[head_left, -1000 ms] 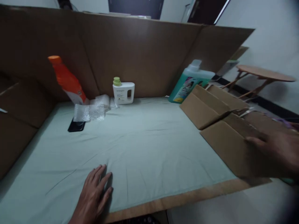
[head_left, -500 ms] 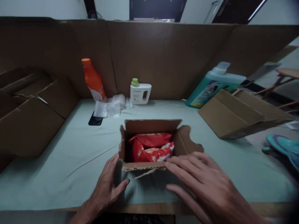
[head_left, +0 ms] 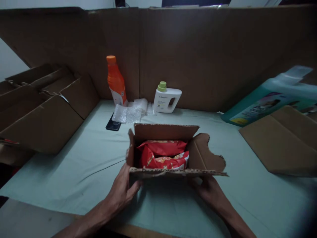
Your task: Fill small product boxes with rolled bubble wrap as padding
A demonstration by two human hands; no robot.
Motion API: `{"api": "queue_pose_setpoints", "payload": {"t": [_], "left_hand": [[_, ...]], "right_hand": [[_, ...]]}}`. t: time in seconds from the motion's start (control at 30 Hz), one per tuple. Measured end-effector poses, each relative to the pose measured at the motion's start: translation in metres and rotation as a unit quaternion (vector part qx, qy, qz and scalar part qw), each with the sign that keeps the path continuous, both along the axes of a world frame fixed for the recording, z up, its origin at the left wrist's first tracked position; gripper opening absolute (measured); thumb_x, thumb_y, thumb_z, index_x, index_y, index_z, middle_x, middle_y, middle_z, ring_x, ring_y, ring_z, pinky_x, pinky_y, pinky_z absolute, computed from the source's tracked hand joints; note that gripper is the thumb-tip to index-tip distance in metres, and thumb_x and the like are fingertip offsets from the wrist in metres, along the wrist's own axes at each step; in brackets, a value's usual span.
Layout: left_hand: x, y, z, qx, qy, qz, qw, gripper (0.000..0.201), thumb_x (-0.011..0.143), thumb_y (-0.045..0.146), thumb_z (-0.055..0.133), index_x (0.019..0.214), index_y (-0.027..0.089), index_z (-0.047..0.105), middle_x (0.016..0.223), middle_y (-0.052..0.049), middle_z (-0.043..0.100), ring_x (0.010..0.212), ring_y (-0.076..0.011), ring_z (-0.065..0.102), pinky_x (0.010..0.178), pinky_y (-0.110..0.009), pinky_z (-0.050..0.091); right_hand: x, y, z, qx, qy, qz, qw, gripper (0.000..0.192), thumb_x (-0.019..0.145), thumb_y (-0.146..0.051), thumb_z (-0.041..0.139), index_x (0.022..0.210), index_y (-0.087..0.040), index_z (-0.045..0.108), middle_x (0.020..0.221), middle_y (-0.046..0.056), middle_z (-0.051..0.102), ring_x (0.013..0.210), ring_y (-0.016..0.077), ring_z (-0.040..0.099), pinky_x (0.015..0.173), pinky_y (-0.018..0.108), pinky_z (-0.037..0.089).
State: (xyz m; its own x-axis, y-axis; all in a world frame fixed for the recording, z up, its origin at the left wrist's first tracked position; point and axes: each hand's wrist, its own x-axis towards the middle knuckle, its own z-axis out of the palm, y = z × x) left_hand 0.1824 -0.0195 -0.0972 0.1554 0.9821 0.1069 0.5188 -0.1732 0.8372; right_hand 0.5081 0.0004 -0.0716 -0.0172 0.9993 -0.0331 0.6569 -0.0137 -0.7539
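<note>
While half-open left hand (head_left: 122, 191) and obscured right hand (head_left: 210, 191) seemingly steady the lower-centre brown cardboard box (head_left: 165, 133), grips unclear, lifting would need both.

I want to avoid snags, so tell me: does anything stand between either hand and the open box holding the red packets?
Nothing visible does. The left hand is at the near left corner of the open box, and the right hand is below its near flap, which partly hides that hand, so contact there is unclear.
</note>
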Motion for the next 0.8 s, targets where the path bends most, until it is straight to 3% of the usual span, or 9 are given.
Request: {"api": "queue_pose_setpoints", "payload": {"t": [0.1,0.23,0.3,0.4,0.5,0.57,0.63,0.7,0.8], "left_hand": [[0.027,0.053,0.007,0.035,0.001,-0.029,0.999,0.048,0.088,0.026,0.058,0.135,0.019,0.055,0.113,-0.012,0.068,0.106,-0.0272,0.064,0.095,-0.044,0.053],[0.047,0.118,0.016,0.057,0.025,-0.054,0.997,0.058,0.085,0.023,0.058,0.142,0.019,0.05,0.131,-0.012,0.065,0.117,-0.0248,0.062,0.102,-0.04,0.051],[0.035,0.138,0.022,0.059,0.049,-0.038,0.996,0.061,0.083,0.025,0.061,0.142,0.017,0.051,0.137,-0.013,0.062,0.122,-0.0257,0.059,0.106,-0.041,0.049],[-0.006,0.165,0.038,0.067,0.099,0.034,0.992,0.057,0.082,0.023,0.058,0.138,0.014,0.054,0.141,-0.016,0.057,0.132,-0.0292,0.051,0.115,-0.045,0.039],[-0.044,0.204,0.056,0.073,0.155,0.127,0.977,0.055,0.082,0.019,0.055,0.137,0.013,0.055,0.148,-0.018,0.047,0.141,-0.0337,0.039,0.12,-0.049,0.028],[-0.055,0.233,0.065,0.069,0.186,0.17,0.965,0.059,0.081,0.019,0.057,0.139,0.015,0.052,0.153,-0.018,0.04,0.144,-0.0371,0.034,0.119,-0.053,0.025],[-0.056,0.258,0.068,0.052,0.207,0.203,0.956,0.062,0.078,0.021,0.063,0.138,0.013,0.051,0.15,-0.022,0.044,0.141,-0.0419,0.035,0.115,-0.059,0.026],[-0.052,0.273,0.068,0.025,0.214,0.231,0.949,0.057,0.075,0.022,0.065,0.129,0.009,0.055,0.134,-0.026,0.056,0.133,-0.0453,0.043,0.109,-0.062,0.03],[-0.049,0.27,0.071,-0.006,0.196,0.233,0.953,0.031,0.074,0.022,0.06,0.103,0.012,0.064,0.1,-0.017,0.068,0.112,-0.0383,0.057,0.097,-0.05,0.042]], "right_hand": [[0.01,0.03,-0.002,-0.021,0.012,-0.08,0.996,0.04,0.067,-0.058,0.069,0.079,-0.02,0.071,0.076,0.01,0.076,0.075,0.0327,0.071,0.068,0.041,0.058],[0.028,0.056,-0.009,0.05,0.046,-0.158,0.985,0.051,0.07,-0.056,0.071,0.104,-0.019,0.065,0.096,0.012,0.076,0.085,0.03,0.072,0.071,0.038,0.058],[0.033,0.055,-0.021,0.081,0.061,-0.159,0.982,0.055,0.075,-0.055,0.068,0.116,-0.018,0.062,0.11,0.014,0.074,0.097,0.0295,0.072,0.082,0.04,0.058],[0.038,0.042,-0.047,0.107,0.07,-0.173,0.977,0.058,0.081,-0.054,0.064,0.125,-0.017,0.059,0.121,0.015,0.072,0.108,0.0296,0.07,0.096,0.045,0.056],[0.042,0.034,-0.067,0.125,0.052,-0.19,0.973,0.056,0.083,-0.053,0.062,0.126,-0.017,0.06,0.119,0.014,0.073,0.107,0.0294,0.071,0.098,0.047,0.055],[0.044,0.034,-0.073,0.126,0.036,-0.189,0.973,0.055,0.083,-0.054,0.061,0.124,-0.017,0.062,0.115,0.014,0.074,0.106,0.0299,0.071,0.098,0.048,0.055],[0.047,0.036,-0.075,0.131,0.031,-0.186,0.973,0.053,0.084,-0.054,0.061,0.122,-0.017,0.063,0.115,0.013,0.075,0.107,0.0297,0.071,0.099,0.048,0.055],[0.049,0.038,-0.076,0.137,0.032,-0.187,0.972,0.051,0.085,-0.054,0.061,0.121,-0.018,0.064,0.115,0.013,0.075,0.106,0.0288,0.072,0.098,0.048,0.056],[0.05,0.037,-0.077,0.141,0.033,-0.19,0.971,0.05,0.085,-0.054,0.061,0.12,-0.019,0.065,0.114,0.013,0.075,0.103,0.0275,0.072,0.095,0.046,0.057]]}}
